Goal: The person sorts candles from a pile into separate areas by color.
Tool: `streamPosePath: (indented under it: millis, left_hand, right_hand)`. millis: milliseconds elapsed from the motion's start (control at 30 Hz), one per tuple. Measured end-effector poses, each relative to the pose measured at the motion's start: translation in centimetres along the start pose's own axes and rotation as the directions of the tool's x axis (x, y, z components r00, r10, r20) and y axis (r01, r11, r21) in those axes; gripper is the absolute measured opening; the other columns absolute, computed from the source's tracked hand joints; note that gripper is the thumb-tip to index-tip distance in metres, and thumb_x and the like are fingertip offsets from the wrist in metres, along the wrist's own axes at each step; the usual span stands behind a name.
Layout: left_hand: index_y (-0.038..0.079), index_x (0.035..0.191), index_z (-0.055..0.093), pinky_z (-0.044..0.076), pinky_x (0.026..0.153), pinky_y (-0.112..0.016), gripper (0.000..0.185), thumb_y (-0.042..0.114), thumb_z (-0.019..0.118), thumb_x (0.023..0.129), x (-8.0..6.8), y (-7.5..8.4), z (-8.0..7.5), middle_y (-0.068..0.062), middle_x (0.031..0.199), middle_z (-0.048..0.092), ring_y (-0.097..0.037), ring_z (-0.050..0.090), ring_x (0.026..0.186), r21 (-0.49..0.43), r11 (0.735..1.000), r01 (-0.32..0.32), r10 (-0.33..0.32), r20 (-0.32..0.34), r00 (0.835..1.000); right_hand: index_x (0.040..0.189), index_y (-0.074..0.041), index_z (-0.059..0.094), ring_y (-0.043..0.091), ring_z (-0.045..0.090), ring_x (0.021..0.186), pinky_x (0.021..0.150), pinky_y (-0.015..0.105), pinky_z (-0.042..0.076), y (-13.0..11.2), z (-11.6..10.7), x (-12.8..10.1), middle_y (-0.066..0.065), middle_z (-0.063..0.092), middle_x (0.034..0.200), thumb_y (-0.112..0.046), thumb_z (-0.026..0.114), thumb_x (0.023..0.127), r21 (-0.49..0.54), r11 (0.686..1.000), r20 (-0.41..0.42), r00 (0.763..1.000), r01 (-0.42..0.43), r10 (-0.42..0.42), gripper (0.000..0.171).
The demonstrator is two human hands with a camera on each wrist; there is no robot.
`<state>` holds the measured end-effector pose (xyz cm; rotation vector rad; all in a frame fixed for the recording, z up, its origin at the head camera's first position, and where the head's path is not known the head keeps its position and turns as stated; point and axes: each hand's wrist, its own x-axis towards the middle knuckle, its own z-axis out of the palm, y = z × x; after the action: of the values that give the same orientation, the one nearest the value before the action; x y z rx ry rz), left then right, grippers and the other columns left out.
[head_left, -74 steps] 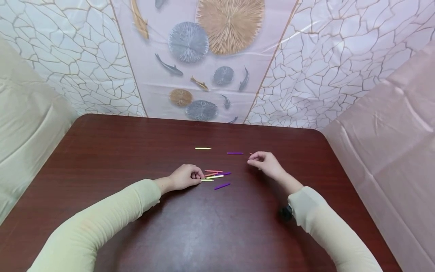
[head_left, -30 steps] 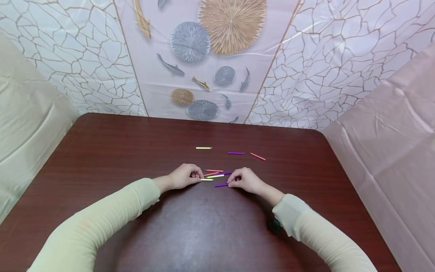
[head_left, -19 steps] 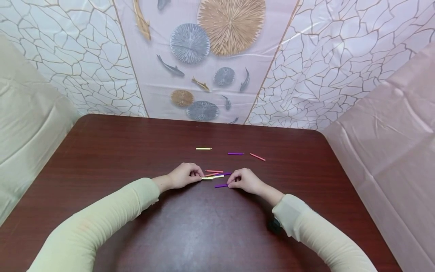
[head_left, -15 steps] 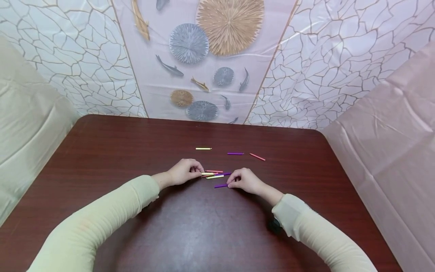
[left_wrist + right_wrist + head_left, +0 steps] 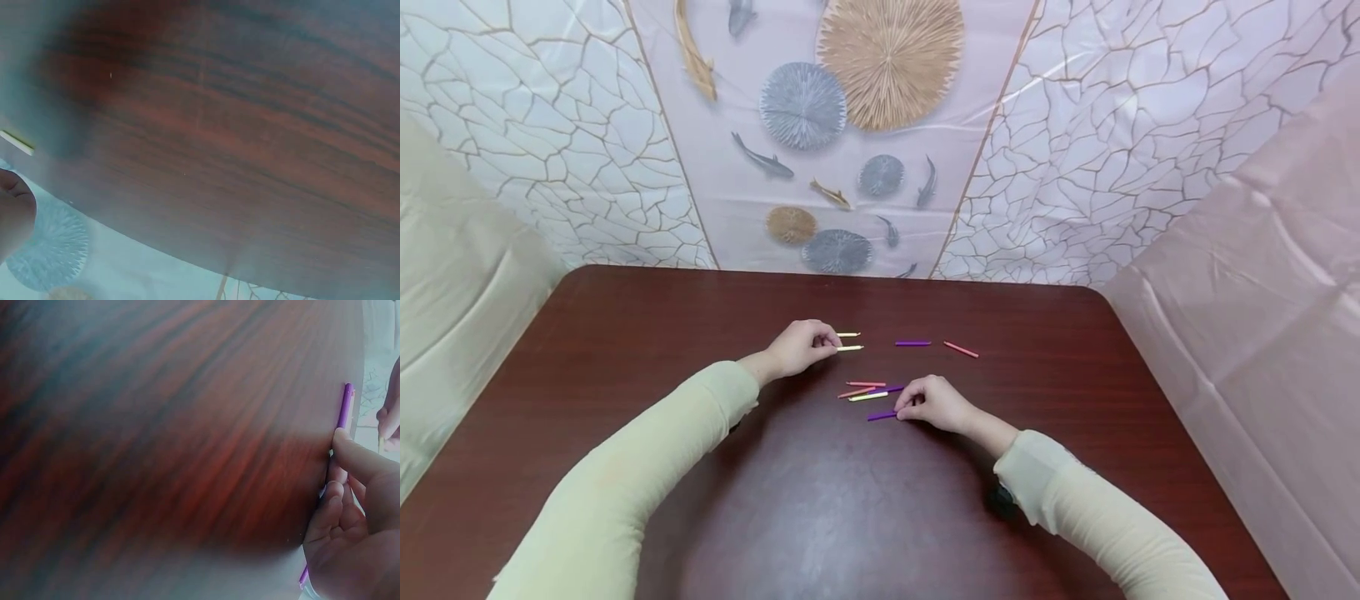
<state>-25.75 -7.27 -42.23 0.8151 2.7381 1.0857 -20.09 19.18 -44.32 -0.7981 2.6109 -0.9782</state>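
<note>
Short coloured sticks lie on a dark wooden table point(image 5: 625, 350). My left hand point(image 5: 833, 343) pinches a yellow stick point(image 5: 852, 347) low over the table, just in front of a second yellow stick point(image 5: 848, 334). In the left wrist view, only a yellow stick end point(image 5: 16, 142) and a fingertip point(image 5: 14, 203) show. My right hand point(image 5: 901, 410) has its curled fingertips on a purple stick point(image 5: 882, 415) that lies on the table. The right wrist view shows fingers point(image 5: 356, 456) closed round that purple stick point(image 5: 345, 406). Between my hands sits a small pile of sticks point(image 5: 867, 390).
A lone purple stick point(image 5: 913, 342) and a red stick point(image 5: 961, 349) lie farther back to the right. Patterned plastic sheeting point(image 5: 850, 125) hangs behind the table, with more sheeting at both sides. The table's far corners are rounded.
My left hand lifted a yellow stick from the pile and carried it back beside the far yellow stick. My right hand left the red stick and came to the near purple stick.
</note>
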Motion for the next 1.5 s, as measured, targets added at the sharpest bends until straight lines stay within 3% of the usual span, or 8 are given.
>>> streamPosePath:
  millis: [500, 833, 1033, 1167, 1367, 1500]
  left_hand:
    - [0.004, 0.087, 0.068, 0.045, 0.075, -0.029, 0.006, 0.009, 0.064, 0.086, 2.3, -1.8, 0.9, -0.007, 0.081, 0.064, -0.018, 0.056, 0.078, 0.033, 0.996, 0.085, -0.084, -0.033, 0.996]
    - [0.006, 0.087, 0.067, 0.045, 0.075, -0.031, 0.007, 0.011, 0.063, 0.087, 2.4, -2.3, 1.2, -0.006, 0.082, 0.063, -0.018, 0.057, 0.079, 0.074, 0.985, 0.154, -0.152, -0.030, 0.988]
    - [0.006, 0.087, 0.067, 0.046, 0.075, -0.032, 0.005, 0.010, 0.064, 0.085, 2.0, -2.9, 1.6, -0.006, 0.081, 0.063, -0.018, 0.057, 0.078, 0.085, 0.987, 0.139, -0.136, -0.040, 0.990]
    - [0.006, 0.087, 0.067, 0.046, 0.074, -0.031, 0.005, 0.010, 0.065, 0.084, 1.6, -3.1, 1.5, -0.006, 0.082, 0.063, -0.018, 0.057, 0.078, 0.082, 0.987, 0.139, -0.132, -0.081, 0.988]
    - [0.005, 0.092, 0.068, 0.045, 0.071, -0.029, 0.011, 0.011, 0.067, 0.084, 1.1, -2.2, 1.0, -0.008, 0.083, 0.065, -0.018, 0.057, 0.075, -0.053, 0.995, 0.084, -0.093, -0.182, 0.979]
    - [0.004, 0.091, 0.068, 0.045, 0.069, -0.026, 0.012, 0.012, 0.070, 0.082, 0.3, -1.1, 0.9, -0.008, 0.081, 0.066, -0.016, 0.056, 0.072, -0.152, 0.987, 0.054, -0.078, -0.159, 0.984]
  right_hand:
    - [0.078, -0.005, 0.072, -0.002, 0.048, 0.064, 0.060, 0.015, 0.042, -0.1, 0.0, 0.0, 0.003, 0.067, 0.073, -0.009, 0.073, 0.077, -0.012, 1.000, 0.008, 1.000, -0.008, 0.008, 0.004]
    - [0.078, -0.005, 0.072, -0.003, 0.047, 0.063, 0.060, 0.015, 0.042, 0.1, 0.0, 0.0, 0.003, 0.067, 0.072, -0.009, 0.074, 0.077, -0.014, 1.000, 0.001, 1.000, 0.008, -0.008, 0.004]
    - [0.078, -0.006, 0.072, -0.004, 0.046, 0.062, 0.059, 0.014, 0.041, 0.2, 0.2, 0.0, 0.003, 0.066, 0.072, -0.008, 0.074, 0.076, -0.015, 1.000, 0.001, 1.000, 0.004, -0.004, 0.004]
    - [0.078, -0.006, 0.072, -0.004, 0.046, 0.062, 0.059, 0.015, 0.041, 0.1, 0.4, 0.0, 0.002, 0.066, 0.071, -0.009, 0.074, 0.077, -0.013, 1.000, 0.003, 1.000, 0.012, -0.012, 0.004]
    - [0.078, -0.005, 0.072, -0.003, 0.045, 0.062, 0.059, 0.015, 0.040, 0.1, 0.2, -0.1, 0.003, 0.065, 0.073, -0.008, 0.074, 0.077, -0.007, 1.000, 0.007, 1.000, 0.011, -0.011, 0.004]
    - [0.078, -0.005, 0.072, -0.001, 0.046, 0.063, 0.058, 0.016, 0.040, 0.3, 0.1, -0.1, 0.003, 0.066, 0.074, -0.008, 0.074, 0.077, -0.010, 1.000, 0.002, 1.000, 0.017, -0.017, 0.004]
